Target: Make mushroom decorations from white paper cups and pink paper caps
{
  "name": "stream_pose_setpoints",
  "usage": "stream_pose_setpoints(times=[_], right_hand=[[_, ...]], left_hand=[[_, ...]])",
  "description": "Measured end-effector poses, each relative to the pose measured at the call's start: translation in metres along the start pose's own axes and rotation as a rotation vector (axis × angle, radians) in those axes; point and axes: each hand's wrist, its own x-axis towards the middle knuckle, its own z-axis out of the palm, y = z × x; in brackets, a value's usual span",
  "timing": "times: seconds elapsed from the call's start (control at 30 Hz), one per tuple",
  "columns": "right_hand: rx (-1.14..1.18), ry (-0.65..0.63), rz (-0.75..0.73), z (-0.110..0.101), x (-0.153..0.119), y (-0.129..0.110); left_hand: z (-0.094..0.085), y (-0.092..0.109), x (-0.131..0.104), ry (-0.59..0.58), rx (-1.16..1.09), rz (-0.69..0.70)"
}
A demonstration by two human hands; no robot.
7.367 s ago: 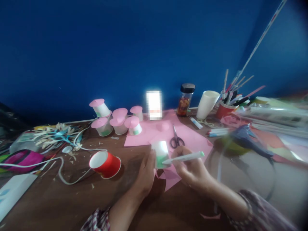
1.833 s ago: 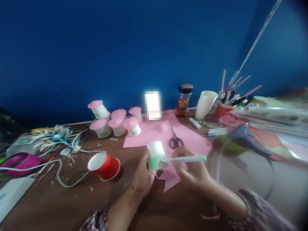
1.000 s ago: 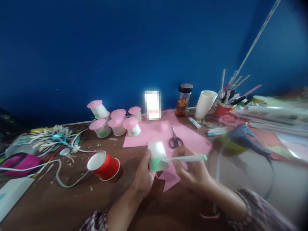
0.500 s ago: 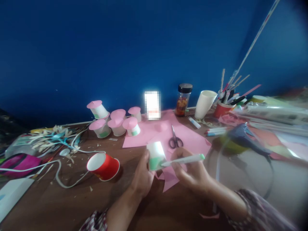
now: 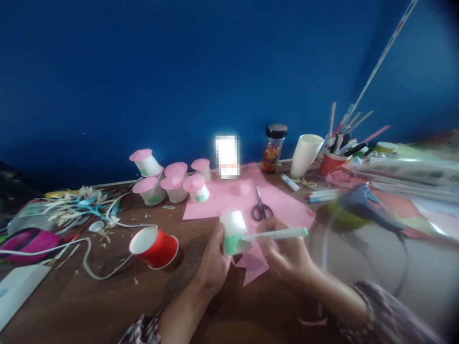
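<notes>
A small white paper cup point(image 5: 232, 223) with a green patch low on its side is held by my left hand point(image 5: 214, 265), thumb along its left side. My right hand point(image 5: 285, 255) pinches a white marker with a green end point(image 5: 279, 234). The marker's tip touches or nearly touches the right edge of the green patch. Just beyond my right hand, black-handled scissors point(image 5: 261, 210) lie on a pink paper sheet point(image 5: 287, 200). Cut pink scraps point(image 5: 255, 270) lie below the cup.
Several small cups with pink paper tops point(image 5: 175, 188) stand at the back left. A red cup point(image 5: 158, 248) tips on its side at left, near a white cable point(image 5: 88, 258). Behind are a lidded jar point(image 5: 272, 150) and a white cup point(image 5: 304, 155). A glue gun point(image 5: 373, 205) lies at right.
The marker and my right hand have shifted slightly right and up along the cup. The cup has moved or turned a little to the right in my left hand.
</notes>
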Motion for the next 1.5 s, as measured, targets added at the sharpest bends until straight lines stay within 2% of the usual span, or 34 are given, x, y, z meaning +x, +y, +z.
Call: stream_pose_setpoints(times=[0.1,0.2,0.43,0.57,0.73,0.9,1.07,1.17,1.3,1.43,1.5], right_hand=[[0.005,0.0,0.0,0.001,0.0,0.001],[0.006,-0.009,-0.002,0.001,0.0,0.001],[-0.001,0.02,0.008,0.0,0.0,0.005],[0.001,0.004,-0.001,0.0,0.0,0.006],[0.014,0.015,0.015,0.0,0.0,0.004],[0.013,-0.041,0.023,-0.001,0.0,-0.002],[0.048,-0.109,0.019,-0.004,0.003,-0.008],[0.026,-0.1,0.019,-0.003,0.002,-0.007],[0.025,-0.087,-0.008,-0.003,0.001,-0.004],[0.093,-0.176,0.004,-0.006,0.001,-0.008],[0.098,-0.178,0.028,-0.006,0.001,-0.01]], left_hand=[[0.001,-0.004,0.0,0.021,0.008,0.034],[0.001,-0.003,0.0,0.063,0.006,-0.003],[-0.005,0.008,-0.003,0.006,-0.047,0.011],[-0.003,0.007,-0.002,-0.039,-0.08,0.032],[-0.003,0.004,-0.002,-0.04,-0.159,0.041],[-0.005,0.006,-0.002,-0.05,-0.143,0.019],[-0.003,0.011,-0.002,-0.052,-0.328,-0.065],[0.0,0.012,-0.002,-0.057,-0.429,-0.123],[0.002,0.012,-0.003,-0.12,-0.517,-0.128],[0.002,0.014,-0.003,-0.084,-0.531,-0.114],[0.002,0.012,-0.002,-0.092,-0.557,-0.104]])
